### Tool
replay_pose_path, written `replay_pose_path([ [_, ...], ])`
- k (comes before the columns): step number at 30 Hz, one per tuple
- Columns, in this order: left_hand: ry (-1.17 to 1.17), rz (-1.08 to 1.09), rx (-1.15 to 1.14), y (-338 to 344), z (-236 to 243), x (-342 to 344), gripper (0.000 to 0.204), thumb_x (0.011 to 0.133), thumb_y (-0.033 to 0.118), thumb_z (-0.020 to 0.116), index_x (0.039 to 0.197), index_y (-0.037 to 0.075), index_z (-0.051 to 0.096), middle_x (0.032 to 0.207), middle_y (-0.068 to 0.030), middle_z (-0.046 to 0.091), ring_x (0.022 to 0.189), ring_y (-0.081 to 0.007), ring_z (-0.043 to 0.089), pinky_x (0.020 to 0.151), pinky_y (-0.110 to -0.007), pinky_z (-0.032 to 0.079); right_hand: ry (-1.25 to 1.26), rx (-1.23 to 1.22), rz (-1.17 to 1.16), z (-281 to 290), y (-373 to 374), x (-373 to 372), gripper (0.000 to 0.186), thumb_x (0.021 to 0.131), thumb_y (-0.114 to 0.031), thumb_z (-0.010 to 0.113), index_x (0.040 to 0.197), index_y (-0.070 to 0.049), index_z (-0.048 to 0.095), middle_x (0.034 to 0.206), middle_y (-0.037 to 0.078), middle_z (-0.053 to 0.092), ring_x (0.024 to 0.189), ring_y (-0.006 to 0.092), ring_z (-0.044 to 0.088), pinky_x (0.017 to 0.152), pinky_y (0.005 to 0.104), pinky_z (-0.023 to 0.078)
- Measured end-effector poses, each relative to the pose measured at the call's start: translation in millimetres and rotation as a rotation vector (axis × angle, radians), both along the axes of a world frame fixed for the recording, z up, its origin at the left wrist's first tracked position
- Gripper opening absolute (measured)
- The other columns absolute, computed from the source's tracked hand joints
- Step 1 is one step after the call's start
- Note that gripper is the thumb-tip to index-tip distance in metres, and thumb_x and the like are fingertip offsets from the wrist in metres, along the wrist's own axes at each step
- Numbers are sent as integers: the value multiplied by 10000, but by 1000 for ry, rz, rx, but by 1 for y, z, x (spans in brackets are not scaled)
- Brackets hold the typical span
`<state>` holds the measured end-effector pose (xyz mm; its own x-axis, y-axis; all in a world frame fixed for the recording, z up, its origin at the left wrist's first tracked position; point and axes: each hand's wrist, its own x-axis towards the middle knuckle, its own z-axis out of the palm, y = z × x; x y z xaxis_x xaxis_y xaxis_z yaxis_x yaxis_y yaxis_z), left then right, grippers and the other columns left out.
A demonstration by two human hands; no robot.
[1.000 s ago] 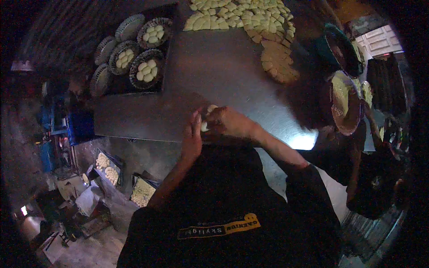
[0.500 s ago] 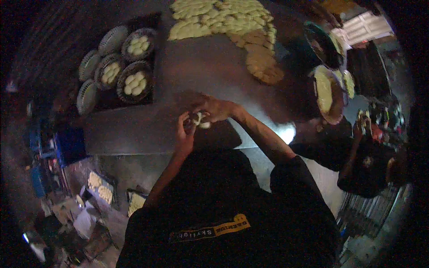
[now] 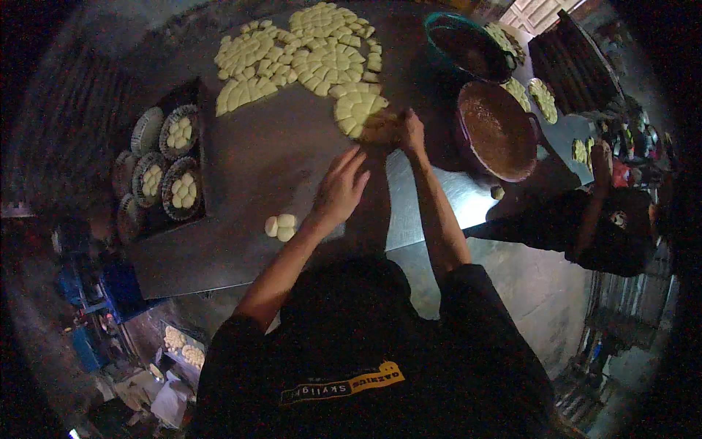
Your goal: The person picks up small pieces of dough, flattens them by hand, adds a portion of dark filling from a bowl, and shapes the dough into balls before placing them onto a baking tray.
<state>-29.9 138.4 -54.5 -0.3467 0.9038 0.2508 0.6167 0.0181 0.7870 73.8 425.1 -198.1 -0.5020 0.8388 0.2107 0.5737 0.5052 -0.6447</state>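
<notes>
In the head view, the dough (image 3: 355, 111) lies on the table (image 3: 252, 157) just past the hands, a pale round scored into pieces, its nearer right part lost in shadow. From here I'd call it soft and light, a bit tacky, the sort that dents or stretches if pinched hard and won't break. I'd take a piece low at its outer edge, with flat fingertips, and part it along the scored line.

A few balls (image 3: 281, 227) sit clustered near the left forearm, with no hand on them; they look plump and smooth, easily flattened, so I'd cup them by the sides.

The left hand (image 3: 341, 186) hangs over the table just short of the dough, palm down, its fingers loosely spread and, as far as I can see, holding nothing. Its forearm slants up from the lower left. The right hand (image 3: 412, 132) is farther out, beside the dough's shadowed side, the arm nearly straight and the fingers seemingly curled. It's too dim over there for me to tell whether they grip anything or touch the dough.
</notes>
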Motion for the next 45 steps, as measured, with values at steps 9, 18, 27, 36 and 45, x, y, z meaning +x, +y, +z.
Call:
replay_pose_path([
  [9, 476, -45, -48, 116, -73, 30, 601, 866, 151, 620, 1411, 11, 407, 1470, -203, 383, 1374, -393, 333, 1133, -453, 288, 672, 13, -5, 143, -74, 38, 435, 818, -57, 714, 1212, -51, 531, 1051, 110, 678, 903, 203, 661, 770, 282, 512],
  [18, -1186, 56, 18, 43, 22, 83, 305, 948, 202, 628, 1195, 23, 626, 1220, -63, 635, 1078, -146, 599, 964, -304, 466, 382, -234, 205, 221, -158, 122, 479, 744, 73, 724, 1190, -47, 598, 1152, 105, 583, 1088, 224, 600, 908, 329, 510],
  [27, -325, 146, 279, -6, 67, 103, 345, 908, 284, 685, 1166, 56, 673, 1211, -106, 640, 1216, -273, 544, 1017, -390, 436, 605, -528, 227, 201, -211, 117, 397, 752, 19, 743, 1133, -11, 632, 1203, 105, 609, 1110, 229, 613, 906, 336, 520],
  [36, -480, -301, 464, -42, 54, 77, 490, 848, 513, 682, 1039, 65, 730, 1238, -171, 645, 1227, -351, 557, 1060, -457, 403, 712, -1450, 226, 192, -268, 116, 435, 856, -103, 737, 1201, 4, 494, 1226, 123, 597, 1128, 206, 579, 975, 358, 479],
  [45, -885, -154, 46, -73, -9, 60, 900, 876, 434, 700, 1522, 80, 183, 1574, -152, 225, 1339, -346, 414, 1048, -470, 402, 550, -926, 227, 182, -225, 103, 278, 921, -241, 660, 1093, -22, 666, 1003, 108, 708, 951, 201, 668, 851, 329, 519],
])
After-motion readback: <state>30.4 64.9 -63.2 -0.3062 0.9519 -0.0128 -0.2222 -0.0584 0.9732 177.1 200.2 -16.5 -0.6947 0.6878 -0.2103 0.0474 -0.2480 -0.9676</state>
